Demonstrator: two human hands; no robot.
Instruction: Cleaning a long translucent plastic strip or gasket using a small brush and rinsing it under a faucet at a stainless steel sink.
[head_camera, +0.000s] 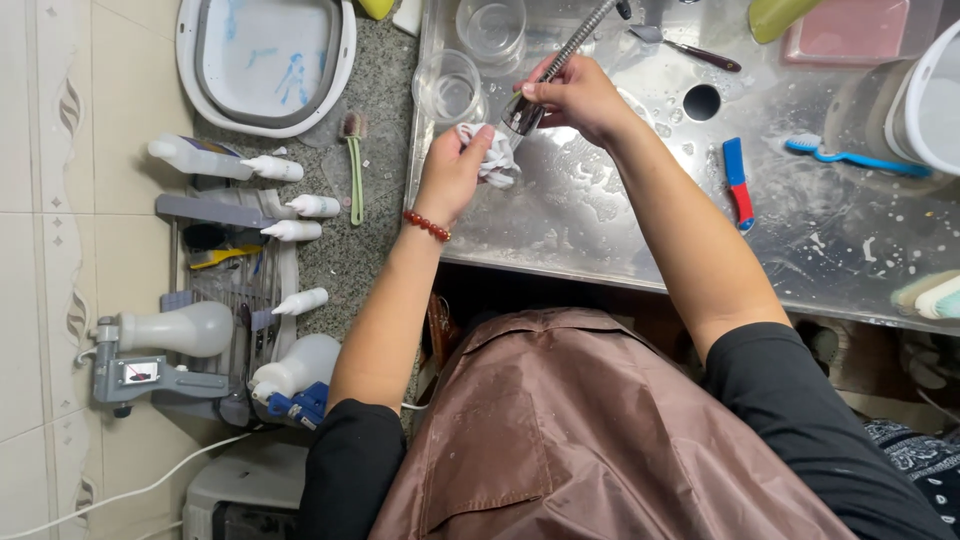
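My right hand (580, 98) grips the metal spray head (522, 113) of a flexible steel hose (580, 38) over the wet steel sink (600, 215). My left hand (452, 170), with a red bead bracelet (427, 226) on its wrist, is closed on a crumpled white cloth (497, 163) right under the spray head. The cloth touches the nozzle's tip. Two clear glass cups (450, 88) stand just beyond the hands, one behind the other.
In the sink lie a blue and red tool (737, 182), a blue toothbrush (855, 157), a drain hole (702, 102) and a pink tray (850, 30). Left on the counter sit a grey-white basin (265, 62), a green brush (353, 165) and a rack with white squeeze bottles (300, 230).
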